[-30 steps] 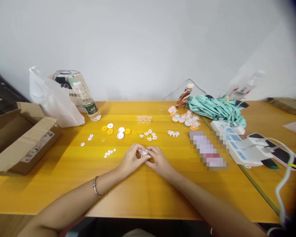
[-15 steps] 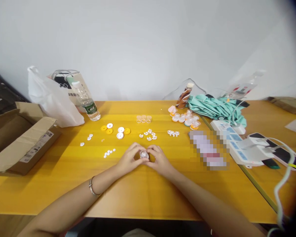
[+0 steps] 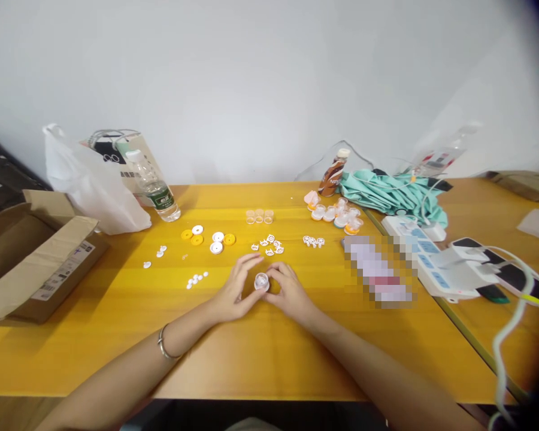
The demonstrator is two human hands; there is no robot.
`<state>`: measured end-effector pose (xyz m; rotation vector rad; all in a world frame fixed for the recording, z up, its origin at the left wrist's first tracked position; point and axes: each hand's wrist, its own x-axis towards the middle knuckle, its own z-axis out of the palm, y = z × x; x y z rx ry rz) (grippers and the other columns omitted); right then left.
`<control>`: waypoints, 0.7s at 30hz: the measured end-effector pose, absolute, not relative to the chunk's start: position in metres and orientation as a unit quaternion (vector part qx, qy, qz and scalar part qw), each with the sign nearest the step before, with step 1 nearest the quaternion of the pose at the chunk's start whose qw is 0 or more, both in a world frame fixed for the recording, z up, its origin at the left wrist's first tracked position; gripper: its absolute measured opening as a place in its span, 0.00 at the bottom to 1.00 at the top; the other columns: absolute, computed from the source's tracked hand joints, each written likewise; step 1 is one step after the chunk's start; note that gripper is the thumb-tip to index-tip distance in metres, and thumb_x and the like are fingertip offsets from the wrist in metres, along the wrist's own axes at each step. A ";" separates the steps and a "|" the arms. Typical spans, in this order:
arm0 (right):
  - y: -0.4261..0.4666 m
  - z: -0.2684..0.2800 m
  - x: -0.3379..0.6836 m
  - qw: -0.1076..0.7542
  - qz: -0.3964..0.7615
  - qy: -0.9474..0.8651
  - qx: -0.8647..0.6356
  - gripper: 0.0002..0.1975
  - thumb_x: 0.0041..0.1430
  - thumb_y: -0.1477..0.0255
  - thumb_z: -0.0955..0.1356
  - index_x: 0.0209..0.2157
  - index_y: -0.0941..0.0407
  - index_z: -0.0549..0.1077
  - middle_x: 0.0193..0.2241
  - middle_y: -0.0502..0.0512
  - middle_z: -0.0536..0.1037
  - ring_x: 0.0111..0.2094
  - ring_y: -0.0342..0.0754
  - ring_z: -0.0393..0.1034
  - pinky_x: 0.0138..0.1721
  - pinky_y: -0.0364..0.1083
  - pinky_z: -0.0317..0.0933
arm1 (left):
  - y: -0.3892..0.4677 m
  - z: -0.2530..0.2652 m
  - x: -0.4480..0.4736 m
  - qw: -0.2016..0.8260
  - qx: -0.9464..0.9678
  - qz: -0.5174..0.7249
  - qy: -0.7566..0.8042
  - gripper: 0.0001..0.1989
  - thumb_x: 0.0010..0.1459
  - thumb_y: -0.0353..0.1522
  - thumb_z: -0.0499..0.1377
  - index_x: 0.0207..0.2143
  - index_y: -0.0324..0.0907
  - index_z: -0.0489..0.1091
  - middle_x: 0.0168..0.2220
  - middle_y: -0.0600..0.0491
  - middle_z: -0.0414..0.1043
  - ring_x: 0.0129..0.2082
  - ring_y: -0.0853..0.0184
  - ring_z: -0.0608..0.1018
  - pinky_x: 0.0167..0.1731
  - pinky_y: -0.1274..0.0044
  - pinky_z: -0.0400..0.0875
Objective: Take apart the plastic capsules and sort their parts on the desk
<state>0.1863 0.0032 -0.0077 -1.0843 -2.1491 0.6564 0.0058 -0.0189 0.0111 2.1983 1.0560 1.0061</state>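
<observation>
A small round clear plastic cup (image 3: 261,282) with a white piece inside sits between my hands, low over the table. My right hand (image 3: 291,291) pinches its right side between thumb and fingers. My left hand (image 3: 237,293) is open, its fingers lifted away from the cup and the thumb tip close to its lower left edge; whether the thumb touches is unclear. Just beyond my hands lie several white openwork pieces (image 3: 269,243). Small white caps (image 3: 197,279) are to the left of my left hand.
Clear cups (image 3: 259,216) stand in a row farther back. White and yellow discs (image 3: 217,246) lie left of centre. Assembled pieces (image 3: 335,214) cluster back right. A power strip (image 3: 424,260) and blurred flat object (image 3: 379,269) are right; a cardboard box (image 3: 45,257) and water bottle (image 3: 161,197) left.
The fingers of my left hand have opened and lifted off the cup, away to the left. My right hand keeps its pinch. The view has shifted slightly.
</observation>
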 end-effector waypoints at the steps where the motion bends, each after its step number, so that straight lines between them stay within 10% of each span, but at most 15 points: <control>1: 0.003 -0.008 0.186 0.315 0.249 -0.817 -0.413 0.11 0.49 0.68 0.71 0.35 0.54 0.70 0.39 0.55 0.68 0.42 0.51 0.62 0.45 0.50 0.59 | -0.019 0.011 0.006 0.266 0.815 0.356 0.372 0.27 0.59 0.34 0.52 0.59 0.44 0.47 0.55 0.44 0.56 0.56 0.60 0.61 0.56 0.65 0.56; 21: 0.004 -0.009 0.186 0.313 0.259 -0.817 -0.408 0.13 0.48 0.65 0.71 0.36 0.54 0.69 0.39 0.55 0.68 0.42 0.51 0.62 0.44 0.50 0.58 | -0.018 0.012 0.006 0.250 0.805 0.341 0.416 0.24 0.56 0.39 0.56 0.54 0.46 0.56 0.45 0.47 0.64 0.46 0.60 0.68 0.49 0.65 0.62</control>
